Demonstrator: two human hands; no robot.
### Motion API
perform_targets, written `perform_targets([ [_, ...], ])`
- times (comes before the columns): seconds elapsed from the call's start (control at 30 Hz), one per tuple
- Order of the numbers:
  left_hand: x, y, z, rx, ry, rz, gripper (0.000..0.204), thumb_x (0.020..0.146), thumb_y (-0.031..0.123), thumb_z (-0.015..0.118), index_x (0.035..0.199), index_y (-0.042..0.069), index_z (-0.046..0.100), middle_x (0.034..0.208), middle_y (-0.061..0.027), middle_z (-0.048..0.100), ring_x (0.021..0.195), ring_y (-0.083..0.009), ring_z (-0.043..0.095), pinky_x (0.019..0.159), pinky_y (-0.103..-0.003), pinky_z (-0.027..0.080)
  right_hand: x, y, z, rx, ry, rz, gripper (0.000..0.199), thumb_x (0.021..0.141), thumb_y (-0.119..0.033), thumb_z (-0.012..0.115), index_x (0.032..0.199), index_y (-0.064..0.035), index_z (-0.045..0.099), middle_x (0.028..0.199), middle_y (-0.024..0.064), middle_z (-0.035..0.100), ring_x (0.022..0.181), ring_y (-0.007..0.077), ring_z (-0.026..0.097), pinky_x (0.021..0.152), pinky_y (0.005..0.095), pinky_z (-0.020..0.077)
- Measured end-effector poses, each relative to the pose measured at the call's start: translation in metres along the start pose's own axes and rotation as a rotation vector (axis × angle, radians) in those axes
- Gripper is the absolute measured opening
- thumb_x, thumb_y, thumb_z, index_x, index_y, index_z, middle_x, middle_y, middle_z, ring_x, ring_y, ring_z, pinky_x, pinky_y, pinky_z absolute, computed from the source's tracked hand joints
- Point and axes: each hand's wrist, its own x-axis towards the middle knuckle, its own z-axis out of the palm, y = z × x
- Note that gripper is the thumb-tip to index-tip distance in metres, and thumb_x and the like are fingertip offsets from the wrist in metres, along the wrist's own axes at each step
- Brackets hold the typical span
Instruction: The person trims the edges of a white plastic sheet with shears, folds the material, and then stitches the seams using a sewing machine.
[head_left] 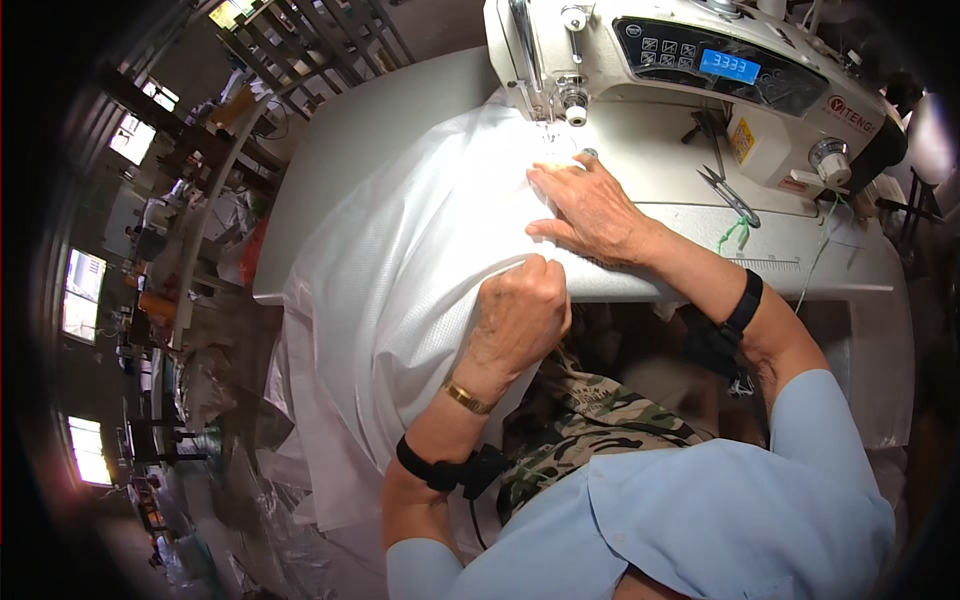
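A large sheet of white woven fabric [400, 240] lies over the left part of the sewing table and hangs down off its front edge. Its far edge runs under the needle area of a white sewing machine [550, 110], lit brightly by a lamp. My right hand [590, 210] rests on the fabric just in front of the presser foot, fingers spread and pointing left. Nearer to me, my left hand [522, 310] is closed in a fist round a gathered part of the fabric at the table's front edge.
Thread snips [735, 198] with a green cord lie right of my right hand. A dark tool [708, 125] lies behind them. The machine's control panel [725, 65] is lit. A printed ruler [765, 264] runs along the front edge. Wooden racks [300, 45] stand at far left.
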Motion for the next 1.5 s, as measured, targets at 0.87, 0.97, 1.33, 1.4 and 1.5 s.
perform_targets([
  [0.87, -0.184, 0.061, -0.008, -0.395, 0.096, -0.369, 0.043, 0.084, 0.006, 0.066, 0.125, -0.003, 0.055, 0.133, -0.0184, 0.053, 0.116, -0.0354, 0.055, 0.097, -0.040, 0.046, 0.004, 0.019, 0.014, 0.275, 0.092, 0.205, 0.029, 0.091, -0.005, 0.048, 0.119, -0.0022, 0.054, 0.104, 0.0261, 0.062, 0.098, 0.0422, 0.058, 0.085, 0.0465, 0.0451],
  [0.97, -0.270, 0.054, 0.020, -0.306, 0.147, -0.622, 0.041, 0.087, 0.010, 0.063, 0.125, -0.002, 0.054, 0.128, -0.0210, 0.053, 0.112, -0.0364, 0.055, 0.096, -0.041, 0.047, 0.003, 0.026, 0.026, 0.343, 0.066, 0.277, 0.040, 0.092, -0.007, 0.049, 0.132, -0.0026, 0.048, 0.119, 0.0270, 0.058, 0.107, 0.0416, 0.057, 0.093, 0.0441, 0.0444],
  [1.33, -0.426, 0.040, 0.100, -0.507, 0.078, -1.345, 0.046, 0.091, 0.019, 0.060, 0.130, -0.001, 0.049, 0.129, -0.0217, 0.052, 0.115, -0.0378, 0.052, 0.098, -0.044, 0.043, -0.104, -0.062, 0.042, 0.780, 0.433, 0.370, 0.046, 0.098, -0.003, 0.040, 0.143, 0.0045, 0.037, 0.141, 0.0167, 0.045, 0.129, 0.0254, 0.046, 0.110, 0.0359, 0.0347],
  [1.4, -0.420, 0.020, 0.078, -0.506, 0.272, -1.385, 0.049, 0.090, 0.021, 0.061, 0.132, -0.002, 0.048, 0.131, -0.0219, 0.050, 0.117, -0.0376, 0.051, 0.099, -0.045, 0.041, -0.137, -0.078, 0.059, 0.923, 0.445, 0.394, 0.041, 0.099, -0.006, 0.044, 0.138, 0.0049, 0.042, 0.134, 0.0137, 0.051, 0.123, 0.0218, 0.049, 0.107, 0.0336, 0.0364],
  [1.5, -0.396, -0.026, 0.020, -0.423, 0.653, -1.361, 0.054, 0.090, 0.023, 0.062, 0.134, -0.002, 0.045, 0.134, -0.0223, 0.048, 0.119, -0.0372, 0.049, 0.102, -0.046, 0.039, -0.158, -0.074, 0.095, 0.961, 0.245, 0.674, 0.035, 0.097, -0.016, 0.056, 0.125, 0.0035, 0.050, 0.116, 0.0086, 0.056, 0.109, 0.0154, 0.052, 0.096, 0.0274, 0.0395],
])
